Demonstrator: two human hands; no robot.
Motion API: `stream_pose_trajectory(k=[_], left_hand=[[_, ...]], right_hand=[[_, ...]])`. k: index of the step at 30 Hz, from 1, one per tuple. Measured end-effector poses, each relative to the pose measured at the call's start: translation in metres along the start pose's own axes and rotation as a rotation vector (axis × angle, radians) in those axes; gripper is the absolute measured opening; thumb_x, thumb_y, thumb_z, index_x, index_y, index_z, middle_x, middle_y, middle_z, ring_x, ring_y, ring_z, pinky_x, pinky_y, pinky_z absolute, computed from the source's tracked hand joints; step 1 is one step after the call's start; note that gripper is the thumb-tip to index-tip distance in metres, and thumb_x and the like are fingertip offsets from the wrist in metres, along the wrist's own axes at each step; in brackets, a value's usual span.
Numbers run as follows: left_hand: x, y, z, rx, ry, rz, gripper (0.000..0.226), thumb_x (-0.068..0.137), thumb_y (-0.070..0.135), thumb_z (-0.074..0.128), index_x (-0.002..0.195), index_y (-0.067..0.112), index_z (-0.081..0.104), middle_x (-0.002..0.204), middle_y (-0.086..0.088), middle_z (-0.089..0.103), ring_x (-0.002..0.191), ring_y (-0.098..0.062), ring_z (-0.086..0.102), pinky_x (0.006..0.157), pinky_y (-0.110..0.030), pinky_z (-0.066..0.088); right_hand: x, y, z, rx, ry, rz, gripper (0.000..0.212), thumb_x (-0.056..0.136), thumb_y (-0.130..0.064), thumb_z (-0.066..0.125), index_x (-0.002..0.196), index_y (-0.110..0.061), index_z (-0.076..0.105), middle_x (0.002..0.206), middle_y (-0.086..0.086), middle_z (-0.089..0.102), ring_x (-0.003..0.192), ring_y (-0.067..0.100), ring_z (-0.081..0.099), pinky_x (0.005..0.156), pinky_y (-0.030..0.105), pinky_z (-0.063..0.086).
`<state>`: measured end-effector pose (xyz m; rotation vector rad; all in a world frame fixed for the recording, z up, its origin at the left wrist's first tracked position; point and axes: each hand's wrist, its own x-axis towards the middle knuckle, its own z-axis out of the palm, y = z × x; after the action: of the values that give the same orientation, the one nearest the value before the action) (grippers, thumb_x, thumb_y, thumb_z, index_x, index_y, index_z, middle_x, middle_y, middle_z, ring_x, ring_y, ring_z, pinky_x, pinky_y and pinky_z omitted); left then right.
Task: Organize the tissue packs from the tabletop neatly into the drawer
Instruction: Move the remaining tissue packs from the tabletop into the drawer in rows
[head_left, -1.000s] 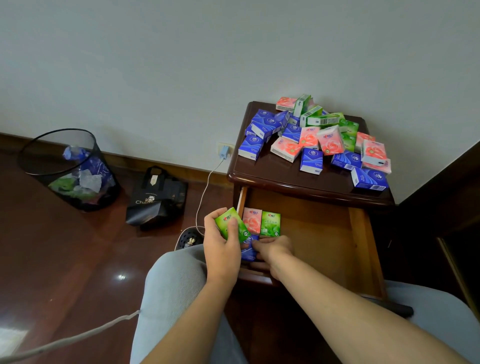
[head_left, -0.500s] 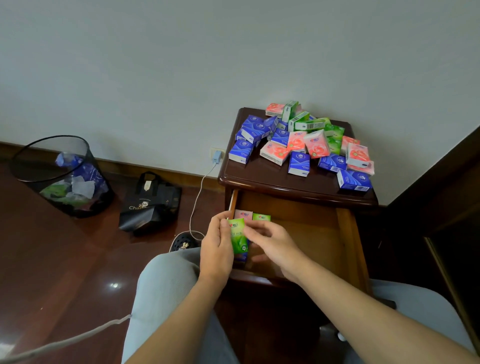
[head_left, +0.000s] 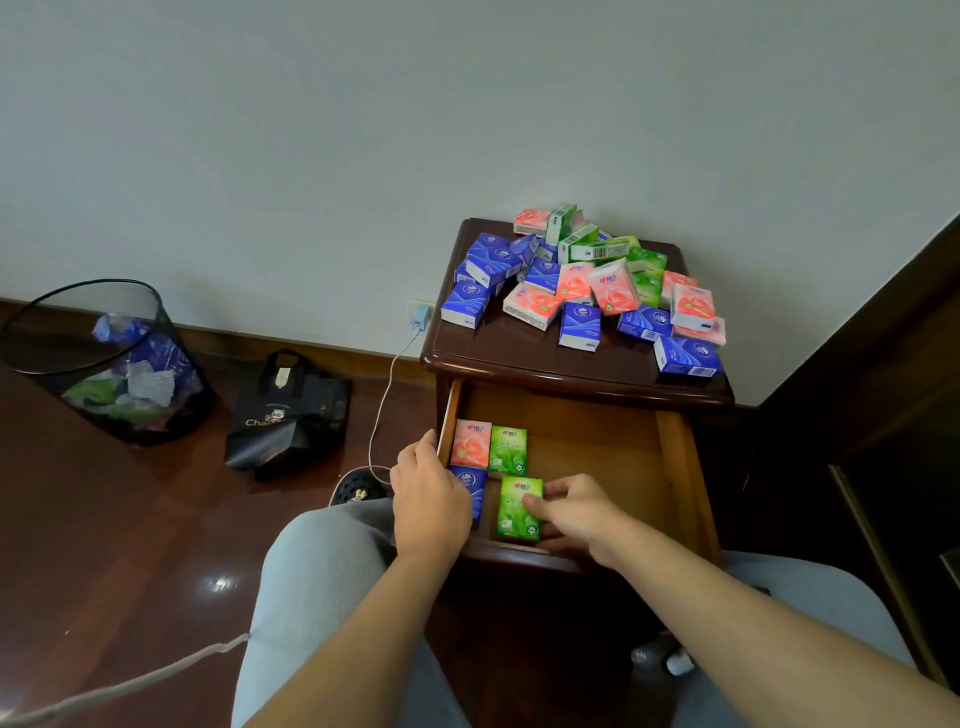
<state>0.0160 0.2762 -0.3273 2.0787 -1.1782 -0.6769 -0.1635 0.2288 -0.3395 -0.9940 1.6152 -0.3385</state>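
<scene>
Bin (head_left: 104, 358): far left on the floor, black mesh, scraps of wrapper inside.
Bag (head_left: 291, 415): black, slumped by the skirting just right of the bin.
Cable (head_left: 387, 389): white, drops from the wall plug down to the floor beside the nightstand.
Left hand (head_left: 428, 499): at the drawer's left front corner, back to the camera, fingers curled down over the blue pack (head_left: 475, 491); whether it grips that pack or only rests there, cannot tell.
Drawer (head_left: 675, 467): pulled open, four packs in its left end, two by two.
Back row: pink pack (head_left: 471, 442) in the corner, green pack (head_left: 508, 449) touching its right side.
Front row: the blue one, then the front green pack (head_left: 519, 512), a little gap between them.
Right hand (head_left: 576, 512): fingers and thumb curled round the front green pack's right edge, holding it flat on the drawer floor.
Tabletop (head_left: 519, 358): the pile (head_left: 587, 286) of blue, pink and green packs, jumbled, waiting there.
</scene>
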Motion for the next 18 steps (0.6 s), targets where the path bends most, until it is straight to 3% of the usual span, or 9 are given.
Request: stream_pose_trajectory(k=[4,7,9,13,15,18], left_hand=[[0.002,0.002,-0.001,0.038,-0.093,-0.047,0.061,0.104,0.021,0.052,0.16,0.02,0.029,0.155,-0.003,0.042,0.138,-0.021,0.046,0.102,-0.045,0.052],[0.002,0.002,-0.001,0.052,-0.102,-0.05,0.06,0.103,0.023,0.052,0.159,0.022,0.029,0.154,-0.001,0.043,0.135,-0.019,0.049,0.101,-0.045,0.054],[0.002,0.002,0.0,0.053,-0.1,-0.049,0.06,0.103,0.024,0.053,0.158,0.023,0.03,0.153,0.0,0.044,0.133,-0.018,0.05,0.1,-0.047,0.055],[0.003,0.002,0.0,0.057,-0.104,-0.039,0.06,0.103,0.023,0.052,0.158,0.024,0.029,0.151,0.0,0.045,0.132,-0.018,0.05,0.101,-0.049,0.054],[0.003,0.002,0.0,0.06,-0.111,-0.045,0.061,0.103,0.023,0.051,0.159,0.024,0.028,0.15,0.001,0.045,0.131,-0.018,0.05,0.101,-0.049,0.054],[0.005,0.002,0.002,0.069,-0.119,-0.05,0.062,0.103,0.023,0.052,0.159,0.025,0.027,0.15,0.001,0.044,0.13,-0.018,0.05,0.099,-0.049,0.055]], right_hand=[[0.006,0.004,0.016,0.062,-0.014,-0.02,0.038,0.095,-0.003,0.073,0.129,0.002,0.055,0.102,0.008,0.066,0.089,0.023,0.071,0.065,0.036,0.065],[0.009,0.005,0.021,-0.012,0.028,-0.042,0.049,0.093,-0.004,0.076,0.135,0.001,0.052,0.112,0.014,0.066,0.101,0.028,0.07,0.073,0.039,0.064],[0.012,0.006,0.019,-0.146,0.059,-0.082,0.059,0.088,-0.013,0.084,0.136,-0.003,0.053,0.111,0.008,0.066,0.104,0.025,0.068,0.083,0.039,0.062],[0.013,0.004,0.015,-0.354,-0.01,-0.157,0.085,0.067,-0.036,0.099,0.135,-0.016,0.051,0.1,-0.013,0.06,0.091,0.005,0.061,0.068,0.024,0.048],[0.016,0.004,0.019,-0.463,0.001,-0.203,0.091,0.059,-0.042,0.101,0.132,-0.019,0.051,0.109,-0.01,0.063,0.099,0.009,0.064,0.079,0.029,0.055],[0.019,0.002,0.029,-0.606,0.052,-0.301,0.097,0.054,-0.05,0.101,0.132,-0.022,0.052,0.127,-0.002,0.056,0.118,0.019,0.059,0.096,0.038,0.055]])
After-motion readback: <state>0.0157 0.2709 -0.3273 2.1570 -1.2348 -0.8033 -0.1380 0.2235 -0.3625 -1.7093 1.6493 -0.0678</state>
